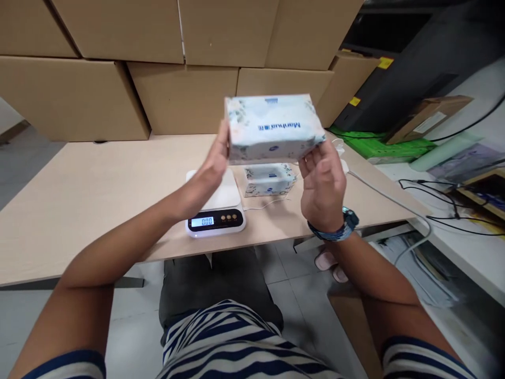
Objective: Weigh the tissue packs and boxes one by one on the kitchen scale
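Raised above the table between both my hands is a pack of tissues [276, 123], pale blue and white with a floral print and blue lettering. My left hand [215, 163] presses on its left end. At the right end, my right hand [323, 179] grips the lower corner with bent fingers. Below it, a second tissue pack [269, 181] of the same print rests on the table. Beside that pack stands a white digital scale [221, 197], partly covered by my left forearm. Its lit display [202, 221] reads 0.00.
Stacked cardboard boxes [181, 97] line the back of the wooden table [98, 195]. A white cable [264, 205] runs from the scale. To the right lie a green package [363, 145], a small brown box [430, 118] and black cables [434, 192] on a white surface.
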The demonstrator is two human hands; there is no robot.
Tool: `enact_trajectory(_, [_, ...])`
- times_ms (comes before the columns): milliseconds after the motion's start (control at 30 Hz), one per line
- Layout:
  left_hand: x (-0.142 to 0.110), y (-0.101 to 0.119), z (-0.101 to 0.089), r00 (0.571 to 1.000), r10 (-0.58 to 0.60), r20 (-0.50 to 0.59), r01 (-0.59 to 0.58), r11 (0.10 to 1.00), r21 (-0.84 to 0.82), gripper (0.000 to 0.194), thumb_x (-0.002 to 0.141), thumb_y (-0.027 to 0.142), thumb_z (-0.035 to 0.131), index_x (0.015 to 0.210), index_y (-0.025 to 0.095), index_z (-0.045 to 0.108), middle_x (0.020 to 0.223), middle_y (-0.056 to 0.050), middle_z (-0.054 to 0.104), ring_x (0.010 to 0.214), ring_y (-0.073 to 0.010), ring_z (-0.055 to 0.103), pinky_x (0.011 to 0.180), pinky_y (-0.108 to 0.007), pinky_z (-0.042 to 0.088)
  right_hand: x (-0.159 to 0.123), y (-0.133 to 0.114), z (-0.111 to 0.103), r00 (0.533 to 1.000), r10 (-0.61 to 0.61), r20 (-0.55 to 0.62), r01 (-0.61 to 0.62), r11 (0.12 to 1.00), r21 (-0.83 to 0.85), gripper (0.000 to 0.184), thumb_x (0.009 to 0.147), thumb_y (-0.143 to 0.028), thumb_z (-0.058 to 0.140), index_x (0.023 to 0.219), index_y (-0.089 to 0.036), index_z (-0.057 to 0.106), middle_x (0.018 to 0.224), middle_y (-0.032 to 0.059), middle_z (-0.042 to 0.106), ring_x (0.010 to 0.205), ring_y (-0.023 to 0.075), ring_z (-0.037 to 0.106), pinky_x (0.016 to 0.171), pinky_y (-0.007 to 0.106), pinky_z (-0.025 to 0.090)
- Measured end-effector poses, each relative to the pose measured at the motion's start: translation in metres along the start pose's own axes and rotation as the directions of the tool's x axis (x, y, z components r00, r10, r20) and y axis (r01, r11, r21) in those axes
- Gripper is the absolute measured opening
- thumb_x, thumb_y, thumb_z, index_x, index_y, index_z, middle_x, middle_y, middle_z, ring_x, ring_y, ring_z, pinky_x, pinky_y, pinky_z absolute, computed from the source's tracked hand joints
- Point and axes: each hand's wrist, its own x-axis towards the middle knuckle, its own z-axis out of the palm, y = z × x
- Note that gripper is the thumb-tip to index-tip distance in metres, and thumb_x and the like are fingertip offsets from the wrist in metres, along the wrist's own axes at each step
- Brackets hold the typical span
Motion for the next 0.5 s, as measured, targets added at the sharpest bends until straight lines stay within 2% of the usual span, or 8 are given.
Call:
enact_trajectory(100, [-0.025,0.023,-0.022,0.999,0.052,-0.007,-0.053,0.998,-0.027,0.097,0.1,0.087,0.048,0.178,0.033,0.028,0.192,0.013,0.013,0.18,-0.0271,-0.01,0.149,-0.043,0.0,0.012,-0.009,0.021,0.991,-0.111,0.081,0.119,0.988,-0.095,0.069,0.11,-0.073,0.039,0.17,-0.039,0.04,0.171,0.0082,0.053,0.158,0.0308,0.057,0.126,0.057,0.057])
enact_trajectory(167, [-0.042,0.018,-0.03,0.996,-0.028,-0.089,0.019,0.995,-0.101,0.095,0.101,0.086,0.046,0.177,0.031,0.032,0.191,0.009,0.019,0.181,-0.0264,-0.01,0.15,-0.043,0.002,0.014,0.0,0.036,0.982,-0.132,0.137,0.155,0.972,-0.178,0.068,0.108,-0.069,0.051,0.167,-0.034,0.046,0.162,0.0126,0.061,0.144,0.0316,0.066,0.111,0.053,0.067])
enact_trajectory(233, [-0.057,0.002,-0.032,0.977,-0.134,-0.167,0.107,0.981,-0.159,0.097,0.1,0.087,0.044,0.177,0.029,0.031,0.191,0.005,0.022,0.181,-0.0279,-0.009,0.151,-0.046,0.003,0.01,0.015,0.049,0.966,-0.15,0.21,0.197,0.955,-0.222,0.06,0.107,-0.061,0.06,0.158,-0.03,0.058,0.148,0.0141,0.07,0.126,0.0292,0.074,0.093,0.046,0.072])
enact_trajectory(300, [-0.069,-0.015,-0.034,0.953,-0.215,-0.212,0.186,0.971,-0.149,0.101,0.099,0.09,0.042,0.179,0.03,0.026,0.192,0.004,0.017,0.181,-0.0276,-0.007,0.151,-0.048,0.003,0.004,0.03,0.059,0.938,-0.184,0.294,0.26,0.933,-0.247,0.048,0.107,-0.053,0.063,0.147,-0.027,0.068,0.136,0.0138,0.076,0.115,0.0268,0.077,0.083,0.041,0.072])
enact_trajectory(367, [-0.079,-0.025,-0.039,0.94,-0.275,-0.2,0.261,0.961,-0.095,0.109,0.094,0.095,0.045,0.18,0.034,0.018,0.193,0.007,0.008,0.181,-0.0265,-0.007,0.151,-0.047,0.004,-0.002,0.042,0.063,0.911,-0.221,0.35,0.329,0.899,-0.289,0.041,0.107,-0.05,0.064,0.138,-0.026,0.074,0.129,0.0138,0.079,0.111,0.0268,0.078,0.083,0.042,0.071])
enact_trajectory(433, [-0.084,-0.027,-0.047,0.929,-0.343,-0.137,0.34,0.939,-0.049,0.12,0.089,0.099,0.049,0.182,0.035,0.008,0.193,0.009,-0.001,0.181,-0.026,-0.008,0.151,-0.045,0.003,-0.004,0.05,0.06,0.9,-0.266,0.346,0.387,0.853,-0.351,0.036,0.107,-0.049,0.063,0.13,-0.025,0.078,0.12,0.013,0.081,0.107,0.027,0.079,0.083,0.043,0.068])
enact_trajectory(500, [-0.083,-0.026,-0.057,0.905,-0.415,-0.095,0.418,0.908,0.01,0.124,0.088,0.102,0.044,0.182,0.034,0.0,0.192,0.008,-0.008,0.181,-0.0269,-0.009,0.15,-0.047,0.006,0.0,0.053,0.055,0.873,-0.368,0.319,0.476,0.785,-0.396,0.029,0.109,-0.044,0.061,0.12,-0.025,0.08,0.105,0.0095,0.083,0.096,0.0251,0.079,0.078,0.04,0.062])
